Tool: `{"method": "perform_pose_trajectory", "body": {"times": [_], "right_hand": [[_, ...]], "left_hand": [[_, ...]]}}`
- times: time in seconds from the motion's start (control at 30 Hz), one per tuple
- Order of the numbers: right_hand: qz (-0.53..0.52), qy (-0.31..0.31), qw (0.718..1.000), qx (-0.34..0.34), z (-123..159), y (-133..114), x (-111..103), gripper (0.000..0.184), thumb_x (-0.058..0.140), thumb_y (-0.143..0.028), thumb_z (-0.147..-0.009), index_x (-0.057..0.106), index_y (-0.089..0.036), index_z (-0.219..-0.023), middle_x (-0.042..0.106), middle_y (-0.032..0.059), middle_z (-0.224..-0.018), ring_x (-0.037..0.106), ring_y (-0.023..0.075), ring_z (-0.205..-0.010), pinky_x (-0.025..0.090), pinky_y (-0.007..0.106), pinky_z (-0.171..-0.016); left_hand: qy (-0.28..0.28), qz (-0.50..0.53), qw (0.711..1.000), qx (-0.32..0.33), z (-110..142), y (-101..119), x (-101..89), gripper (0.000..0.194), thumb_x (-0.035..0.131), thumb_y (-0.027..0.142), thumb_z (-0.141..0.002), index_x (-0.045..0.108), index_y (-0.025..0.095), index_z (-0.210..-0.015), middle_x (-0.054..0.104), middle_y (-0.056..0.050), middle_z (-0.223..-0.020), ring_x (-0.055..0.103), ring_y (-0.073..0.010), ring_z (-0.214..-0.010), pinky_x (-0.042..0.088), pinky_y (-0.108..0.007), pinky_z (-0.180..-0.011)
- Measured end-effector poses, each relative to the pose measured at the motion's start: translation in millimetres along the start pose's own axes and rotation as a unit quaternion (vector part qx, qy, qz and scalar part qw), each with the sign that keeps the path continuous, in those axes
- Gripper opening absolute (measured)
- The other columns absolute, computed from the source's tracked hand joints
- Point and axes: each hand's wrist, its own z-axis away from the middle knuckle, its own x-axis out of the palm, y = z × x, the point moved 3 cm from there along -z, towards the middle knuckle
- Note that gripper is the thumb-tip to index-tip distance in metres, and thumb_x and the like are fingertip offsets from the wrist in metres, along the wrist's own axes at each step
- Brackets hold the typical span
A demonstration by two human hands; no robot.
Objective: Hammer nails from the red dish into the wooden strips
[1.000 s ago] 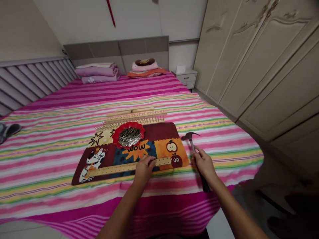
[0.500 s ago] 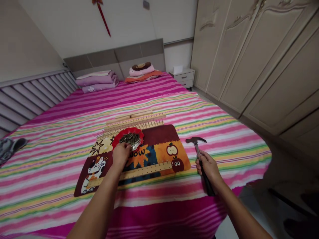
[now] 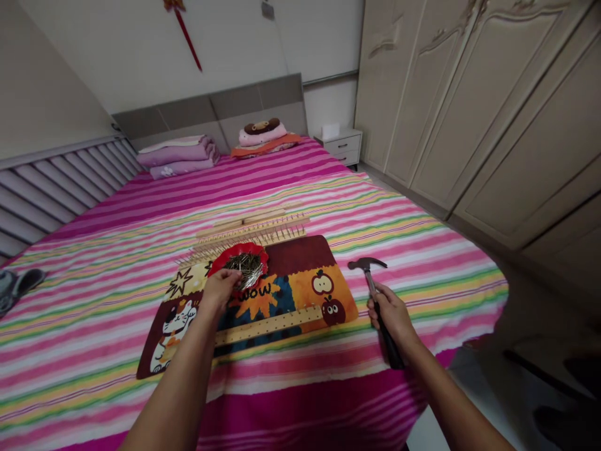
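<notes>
My left hand (image 3: 220,289) reaches over the near left edge of a red scalloped bowl (image 3: 235,249), fingers pinched together against a heap of nails (image 3: 248,270). Whatever lies between those fingertips is too small to make out. My right hand (image 3: 393,314) is wrapped round the black handle of a claw hammer (image 3: 370,285), whose metal head points away from me above the bedspread. A wooden strip (image 3: 270,327) with rows of holes and several nails upright at its right end lies across the printed mat (image 3: 303,254). My left forearm hides the strip's left part.
Behind the bowl lie several wooden strips (image 3: 282,235) bristling with upright nails. The striped bedspread (image 3: 422,263) spreads under everything. Folded bedding (image 3: 181,156) rests by the headboard, a nightstand (image 3: 345,149) and wardrobe (image 3: 422,100) stand beyond, and a grey item (image 3: 19,288) lies far left.
My left hand has drawn slightly left over the bowl, fingers still pinched at the nails. The right hand keeps its grip on the hammer. The whole view has shifted a little.
</notes>
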Motion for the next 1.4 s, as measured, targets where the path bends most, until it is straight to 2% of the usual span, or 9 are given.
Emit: {"method": "perform_pose_trajectory", "body": {"times": [0.1, 0.17, 0.3, 0.4, 0.63, 1.0, 1.13, 1.23, 1.4], "right_hand": [[0.006, 0.003, 1.000, -0.003, 0.7, -0.5, -0.5, 0.036, 0.058, -0.035, -0.069, 0.055, -0.019, -0.101, 0.049, -0.0111, -0.048, 0.040, 0.0063, -0.029, 0.030, 0.016, -0.024], [0.011, 0.003, 1.000, -0.005, 0.8, -0.3, -0.9, 0.034, 0.057, -0.034, -0.070, 0.055, -0.020, -0.101, 0.049, -0.0110, -0.048, 0.040, 0.0065, -0.029, 0.031, 0.016, -0.025], [0.017, 0.003, 1.000, -0.004, 0.6, 0.2, -1.2, 0.035, 0.056, -0.034, -0.070, 0.055, -0.020, -0.102, 0.048, -0.0113, -0.047, 0.040, 0.0068, -0.030, 0.031, 0.016, -0.025], [0.018, 0.003, 1.000, -0.007, 1.2, -0.6, -1.0, 0.035, 0.055, -0.034, -0.070, 0.055, -0.019, -0.101, 0.048, -0.0111, -0.047, 0.040, 0.0066, -0.031, 0.031, 0.016, -0.025], [0.017, -0.002, 1.000, -0.011, 1.5, -0.5, -0.9, 0.033, 0.053, -0.032, -0.070, 0.053, -0.019, -0.101, 0.048, -0.0115, -0.046, 0.039, 0.0067, -0.031, 0.031, 0.016, -0.025], [0.023, -0.001, 1.000, -0.015, -1.0, 2.2, -1.8, 0.035, 0.054, -0.034, -0.070, 0.053, -0.019, -0.102, 0.048, -0.0118, -0.046, 0.040, 0.0064, -0.029, 0.031, 0.016, -0.025], [0.026, -0.001, 1.000, -0.014, -1.3, 3.3, -2.5, 0.038, 0.055, -0.036, -0.070, 0.053, -0.019, -0.104, 0.048, -0.0118, -0.047, 0.040, 0.0061, -0.031, 0.030, 0.015, -0.026], [0.030, 0.001, 0.999, -0.014, -0.8, 2.8, -2.9, 0.040, 0.055, -0.037, -0.070, 0.052, -0.019, -0.105, 0.048, -0.0117, -0.048, 0.040, 0.0060, -0.031, 0.030, 0.015, -0.027], [0.045, 0.004, 0.999, -0.028, 2.1, -0.1, -0.7, 0.039, 0.054, -0.037, -0.071, 0.053, -0.018, -0.105, 0.047, -0.0112, -0.048, 0.040, 0.0063, -0.032, 0.031, 0.015, -0.026]], "left_hand": [[-0.071, 0.135, 0.988, -0.035, 29.1, 6.1, 0.6, 0.030, 0.073, 0.031, -0.050, 0.061, 0.014, -0.072, 0.060, 0.000, -0.058, 0.051, -0.0088, -0.049, 0.041, -0.021, -0.046], [-0.096, 0.194, 0.974, -0.063, 52.5, 6.5, 4.2, 0.036, 0.077, 0.028, -0.045, 0.063, 0.014, -0.075, 0.062, 0.000, -0.062, 0.054, -0.0084, -0.052, 0.043, -0.020, -0.047], [-0.130, 0.191, 0.969, -0.089, 91.2, -4.3, 20.9, 0.037, 0.080, 0.033, -0.043, 0.062, 0.014, -0.069, 0.065, -0.002, -0.064, 0.060, -0.0117, -0.059, 0.049, -0.022, -0.052], [-0.142, 0.180, 0.970, -0.083, 104.8, -16.8, 36.2, 0.038, 0.080, 0.038, -0.043, 0.061, 0.014, -0.065, 0.064, -0.001, -0.060, 0.060, -0.0117, -0.056, 0.050, -0.024, -0.053], [-0.150, 0.154, 0.976, -0.039, 103.9, -31.8, 56.8, 0.034, 0.076, 0.040, -0.049, 0.060, 0.015, -0.065, 0.060, 0.002, -0.054, 0.050, -0.0074, -0.043, 0.041, -0.021, -0.043], [-0.141, 0.103, 0.984, -0.037, 105.0, -34.5, 61.0, 0.029, 0.071, 0.039, -0.050, 0.062, 0.016, -0.065, 0.058, 0.003, -0.054, 0.045, -0.0070, -0.044, 0.036, -0.019, -0.041], [-0.127, 0.053, 0.990, -0.025, 105.6, -38.8, 62.1, 0.027, 0.068, 0.040, -0.054, 0.063, 0.018, -0.068, 0.056, 0.004, -0.054, 0.045, -0.0079, -0.046, 0.036, -0.020, -0.042], [-0.116, 0.007, 0.993, 0.012, 104.6, -43.2, 61.8, 0.025, 0.064, 0.041, -0.058, 0.064, 0.019, -0.069, 0.058, 0.003, -0.059, 0.046, -0.0091, -0.049, 0.037, -0.021, -0.045], [-0.099, -0.052, 0.988, 0.104, 103.3, -46.1, 59.9, 0.018, 0.061, 0.037, -0.065, 0.065, 0.020, -0.067, 0.064, 0.000, -0.071, 0.056, -0.0133, -0.066, 0.043, -0.025, -0.064]]}}
